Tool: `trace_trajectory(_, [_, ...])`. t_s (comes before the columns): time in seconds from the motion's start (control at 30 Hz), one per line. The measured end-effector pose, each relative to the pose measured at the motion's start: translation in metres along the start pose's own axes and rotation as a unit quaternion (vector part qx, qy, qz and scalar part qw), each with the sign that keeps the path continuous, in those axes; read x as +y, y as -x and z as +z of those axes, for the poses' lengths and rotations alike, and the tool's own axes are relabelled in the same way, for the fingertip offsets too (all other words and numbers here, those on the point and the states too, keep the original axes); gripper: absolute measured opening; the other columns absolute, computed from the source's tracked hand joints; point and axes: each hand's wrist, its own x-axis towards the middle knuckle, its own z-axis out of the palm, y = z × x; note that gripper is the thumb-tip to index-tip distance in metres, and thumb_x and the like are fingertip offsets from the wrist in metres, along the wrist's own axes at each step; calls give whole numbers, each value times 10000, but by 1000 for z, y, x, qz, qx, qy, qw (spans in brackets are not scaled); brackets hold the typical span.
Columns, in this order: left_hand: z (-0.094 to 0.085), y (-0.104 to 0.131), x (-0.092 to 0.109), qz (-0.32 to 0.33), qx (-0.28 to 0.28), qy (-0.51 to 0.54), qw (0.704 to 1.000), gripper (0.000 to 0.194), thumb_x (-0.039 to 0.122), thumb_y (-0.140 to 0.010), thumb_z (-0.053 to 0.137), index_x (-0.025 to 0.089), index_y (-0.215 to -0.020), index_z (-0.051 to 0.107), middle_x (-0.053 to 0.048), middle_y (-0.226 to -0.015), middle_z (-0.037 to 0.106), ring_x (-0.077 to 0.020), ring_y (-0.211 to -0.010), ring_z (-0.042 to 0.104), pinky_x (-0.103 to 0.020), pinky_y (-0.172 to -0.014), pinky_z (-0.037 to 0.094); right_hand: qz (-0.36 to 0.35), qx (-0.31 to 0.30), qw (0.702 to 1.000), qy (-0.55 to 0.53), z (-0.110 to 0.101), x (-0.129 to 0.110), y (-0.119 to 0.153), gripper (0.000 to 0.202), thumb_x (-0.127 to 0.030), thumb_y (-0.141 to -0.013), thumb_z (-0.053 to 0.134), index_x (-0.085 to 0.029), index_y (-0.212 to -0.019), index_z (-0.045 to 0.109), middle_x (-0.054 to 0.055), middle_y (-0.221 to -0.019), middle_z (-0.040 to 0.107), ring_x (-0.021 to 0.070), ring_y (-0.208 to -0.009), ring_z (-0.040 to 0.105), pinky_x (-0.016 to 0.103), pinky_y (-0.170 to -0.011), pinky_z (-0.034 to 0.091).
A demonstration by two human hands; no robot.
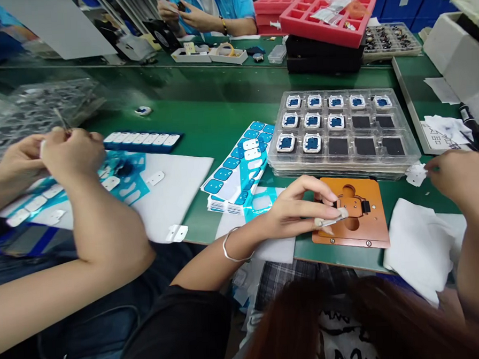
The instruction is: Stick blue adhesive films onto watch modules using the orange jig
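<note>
A small, flat white piece (332, 218) is held clamped between the fingers of the left hand (292, 210), above the orange rectangular fixture plate (376, 215) on the green tabletop (204, 117). A thin white cutout sheet (416, 174) is seen at the fingertips of the right hand (458, 176); whether those fingers are closed on it cannot be told. Behind the plate, a clear plastic compartment tray (345, 166) is partly filled with white-and-blue parts (312, 143).

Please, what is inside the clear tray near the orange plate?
The clear tray holds ten blue-and-white parts; five more slots show dark bottoms. What lies under the parts is covered, and what the layers below hold cannot be seen.
</note>
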Motion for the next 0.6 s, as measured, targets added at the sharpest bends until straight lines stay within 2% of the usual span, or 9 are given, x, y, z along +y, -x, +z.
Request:
trace_trajectory(0.03, [0, -1, 1, 8, 0, -8, 1000, 399, 183, -914, 645, 343, -1270, 561, -34, -1034, 560, -142, -935, 637, -269, -720, 592, 8, 97, 993, -64, -6, -3, 8, 144, -219, -801, 591, -159, -776, 720, 174, -769, 672, 371, -797, 663, 476, -677, 488])
trace_trajectory(0.07, [0, -1, 1, 14, -1, -13, 1000, 363, 187, -926, 629, 328, -1254, 570, -34, -1018, 561, -141, -925, 638, -273, -720, 590, -21, 210, 964, -165, -12, -8, 18, 161, -269, -827, 604, -167, -767, 713, 155, -734, 663, 354, -786, 660, 479, -693, 493])
trace_trajectory(0.13, [1, -2, 1, 20, -6, -17, 1000, 331, 191, -925, 632, 300, -1233, 581, -33, -995, 560, -140, -898, 638, -285, -730, 590, -126, 280, 901, -308, -20, -25, 40, 220, -392, -890, 597, -219, -798, 697, 95, -765, 677, 249, -755, 657, 392, -684, 523])
trace_trajectory(0.17, [1, -2, 1, 21, -9, -17, 1000, 326, 192, -916, 646, 286, -1222, 588, -34, -986, 557, -140, -885, 637, -291, -735, 589, -227, 244, 843, -423, -21, -35, 50, 180, -380, -888, 630, -233, -811, 701, 73, -763, 683, 207, -706, 645, 346, -632, 522])
trace_trajectory(0.2, [1, -2, 1, 21, -12, -15, 1000, 323, 194, -905, 663, 273, -1211, 595, -35, -977, 555, -141, -877, 636, -295, -740, 588, -324, 156, 783, -507, -21, -46, 60, 112, -354, -877, 667, -256, -872, 719, 58, -814, 704, 177, -678, 639, 316, -595, 520])
trace_trajectory(0.27, [1, -2, 1, 19, -15, -9, 1000, 304, 204, -898, 676, 255, -1190, 606, -39, -968, 553, -145, -881, 633, -298, -751, 589, -375, -16, 719, -585, -18, -66, 74, 144, -278, -844, 729, -258, -986, 729, 52, -872, 719, 138, -619, 620, 274, -522, 504])
trace_trajectory(0.33, [1, -2, 1, 14, -24, 1, 1000, 287, 217, -899, 677, 241, -1178, 611, -46, -967, 555, -151, -902, 632, -300, -770, 591, -356, -101, 703, -608, -13, -80, 81, 166, -258, -834, 743, -239, -998, 732, 28, -775, 693, 107, -546, 567, 244, -467, 464])
trace_trajectory(0.47, [2, 1, 1, 0, -18, 4, 1000, 479, 359, -801, 790, 239, -1221, 592, -44, -958, 584, -159, -880, 637, -299, -753, 580, -328, -125, 677, -647, -7, -88, 83, 97, -241, -801, 769, -210, -885, 732, -25, -609, 593, 81, -493, 478, 223, -449, 406])
trace_trajectory(0.6, [4, 2, 1, -10, 11, -17, 1000, 705, 560, -669, 835, 252, -1253, 587, -25, -897, 595, -154, -779, 622, -295, -673, 548, -268, -204, 642, -689, -10, -89, 86, 140, -261, -758, 807, -197, -827, 702, -18, -643, 635, 89, -519, 552, 212, -468, 460])
